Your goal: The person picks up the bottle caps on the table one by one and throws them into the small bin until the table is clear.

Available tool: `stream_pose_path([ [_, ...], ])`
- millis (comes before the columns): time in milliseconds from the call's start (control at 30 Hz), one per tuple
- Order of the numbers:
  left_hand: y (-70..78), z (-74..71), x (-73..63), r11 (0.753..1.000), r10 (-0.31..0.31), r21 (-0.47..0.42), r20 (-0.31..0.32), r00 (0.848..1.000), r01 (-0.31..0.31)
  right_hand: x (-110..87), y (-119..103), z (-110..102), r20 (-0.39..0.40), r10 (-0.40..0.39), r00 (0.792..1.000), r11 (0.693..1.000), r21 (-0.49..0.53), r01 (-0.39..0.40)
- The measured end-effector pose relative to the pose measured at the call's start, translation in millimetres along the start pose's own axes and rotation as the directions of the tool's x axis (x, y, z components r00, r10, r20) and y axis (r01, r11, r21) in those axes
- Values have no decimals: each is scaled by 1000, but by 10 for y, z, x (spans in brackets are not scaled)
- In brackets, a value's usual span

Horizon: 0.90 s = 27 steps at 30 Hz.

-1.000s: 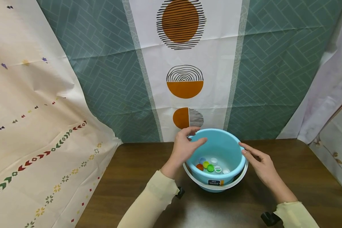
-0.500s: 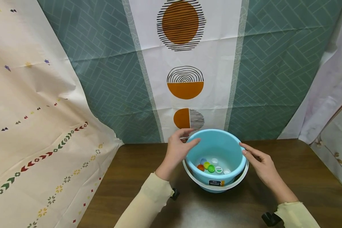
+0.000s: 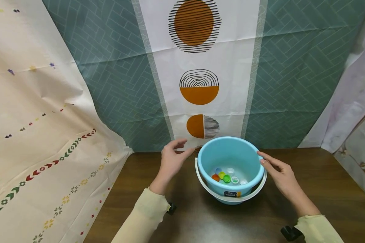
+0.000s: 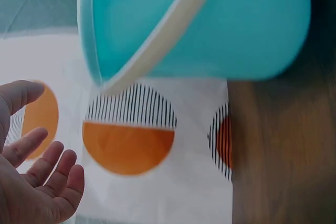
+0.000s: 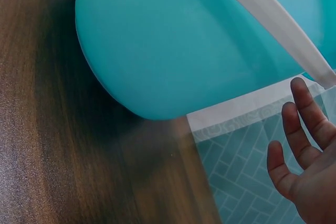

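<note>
A light blue bucket [image 3: 228, 152] stands upright on the table, its white handle [image 3: 212, 193] hanging down across the front. Several bottle caps lie on its floor, among them a green cap [image 3: 226, 178], an orange cap [image 3: 215, 177], a yellow cap [image 3: 221, 174] and pale ones. My left hand [image 3: 169, 161] hovers left of the bucket, fingers loosely spread, holding nothing; the left wrist view shows a gap between it and the rim. My right hand [image 3: 281, 173] has its fingertips right at the bucket's right rim, with fingers extended near the handle's end in the right wrist view.
The dark wooden table [image 3: 207, 222] reaches back to a hanging cloth [image 3: 134, 84] with orange circles close behind the bucket. A cream patterned cloth [image 3: 48, 135] slopes along the left side, and a pale curtain [image 3: 346, 98] hangs at the right.
My left hand has moved left, away from the bucket's left rim. The right hand stays at the right rim, and the bucket and caps have not visibly moved.
</note>
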<state>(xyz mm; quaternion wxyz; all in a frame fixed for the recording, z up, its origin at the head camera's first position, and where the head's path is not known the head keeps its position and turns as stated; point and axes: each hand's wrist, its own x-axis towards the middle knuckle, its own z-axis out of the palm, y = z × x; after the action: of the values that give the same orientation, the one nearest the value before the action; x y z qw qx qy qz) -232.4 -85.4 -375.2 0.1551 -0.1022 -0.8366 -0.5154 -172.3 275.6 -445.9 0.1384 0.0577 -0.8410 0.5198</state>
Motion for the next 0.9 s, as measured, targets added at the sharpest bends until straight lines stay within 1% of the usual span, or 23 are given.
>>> stream_pose_path([
  [100, -120, -121, -8, 1000, -11, 0, -25, 1000, 11, -5, -5, -9, -5, 2, 1000, 1000, -5, -2],
  [267, -359, -352, -51, 998, -58, 22, -47, 997, 59, -15, -14, -22, -2, 12, 1000, 1000, -19, -12],
  [333, -443, -462, -70, 996, -78, 44, -69, 995, 81, -9, -16, -20, 2, 11, 1000, 1000, -22, -11],
  [467, -579, -675, -91, 991, -101, 78, -116, 988, 110, 4, -11, -15, -1, 5, 1000, 1000, -26, -5],
  [600, -686, -831, -106, 986, -115, 105, -141, 983, 131, 1, -1, -16, -7, 3, 1000, 1000, -24, -3],
  [733, -780, -945, -136, 978, -145, 128, -146, 979, 164, 3, 5, -14, -4, 5, 1000, 1000, -26, -5],
  [833, -828, -1018, -152, 974, -163, 131, -155, 974, 184, 21, 6, -13, 3, 3, 1000, 1000, -22, -3],
  [900, -827, -1054, -145, 976, -156, 125, -161, 975, 177, 42, 3, -18, 2, -1, 1000, 1000, -17, 1],
])
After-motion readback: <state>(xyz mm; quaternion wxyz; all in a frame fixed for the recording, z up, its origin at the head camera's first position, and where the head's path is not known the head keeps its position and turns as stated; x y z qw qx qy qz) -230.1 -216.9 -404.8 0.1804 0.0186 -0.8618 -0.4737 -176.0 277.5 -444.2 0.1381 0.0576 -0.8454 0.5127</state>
